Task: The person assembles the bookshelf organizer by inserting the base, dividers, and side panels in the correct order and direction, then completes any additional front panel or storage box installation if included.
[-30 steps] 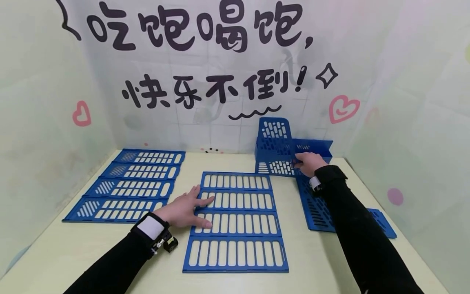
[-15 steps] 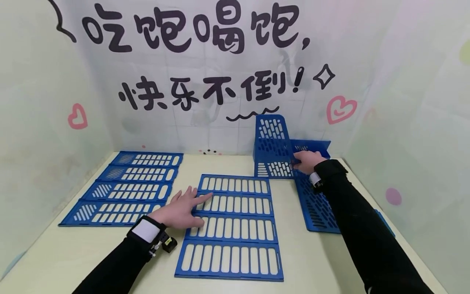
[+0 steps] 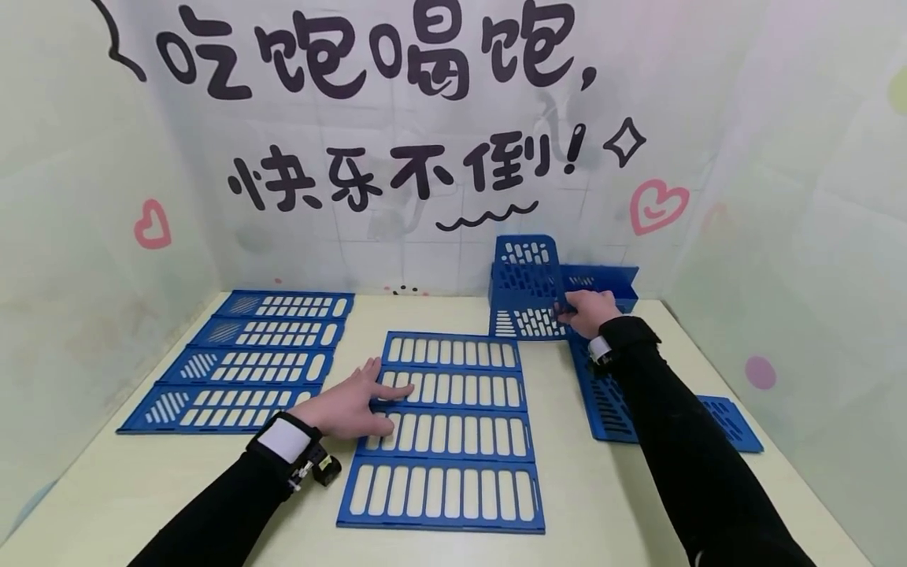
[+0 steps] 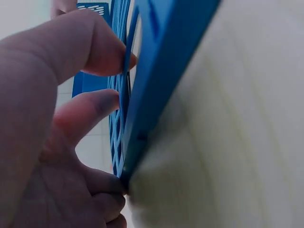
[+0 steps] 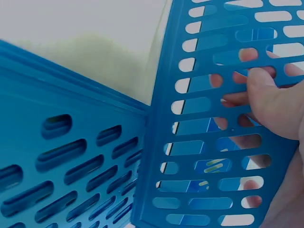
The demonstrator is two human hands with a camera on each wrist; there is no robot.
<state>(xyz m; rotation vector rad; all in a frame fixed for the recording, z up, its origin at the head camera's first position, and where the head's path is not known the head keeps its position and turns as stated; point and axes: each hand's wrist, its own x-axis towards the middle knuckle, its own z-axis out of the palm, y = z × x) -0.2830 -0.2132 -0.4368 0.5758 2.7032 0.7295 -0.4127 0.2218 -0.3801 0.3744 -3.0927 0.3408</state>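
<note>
Near the back of the table a blue perforated panel (image 3: 527,287) stands upright, joined into a box-like magazine rack part. My right hand (image 3: 594,313) pinches its right edge. In the right wrist view, the thumb lies on the near face of the upright panel (image 5: 164,95), and fingers show through its slots from behind. My left hand (image 3: 347,405) spreads its fingers over the left edge of the slotted blue panels (image 3: 442,460) in the middle. Thumb and fingertips touch the panel (image 4: 161,71) in the left wrist view.
Several blue panels (image 3: 173,370) lie in an overlapping row at the left. Perforated blue panels (image 3: 602,405) lie flat under the right forearm, one more piece (image 3: 747,429) beyond it. An angled blue part (image 3: 602,276) sits behind the right hand, near the wall.
My left hand and the middle slotted panels have shifted slightly left, their near end most. My right hand keeps its grip on the upright panel. The head view has moved a little.
</note>
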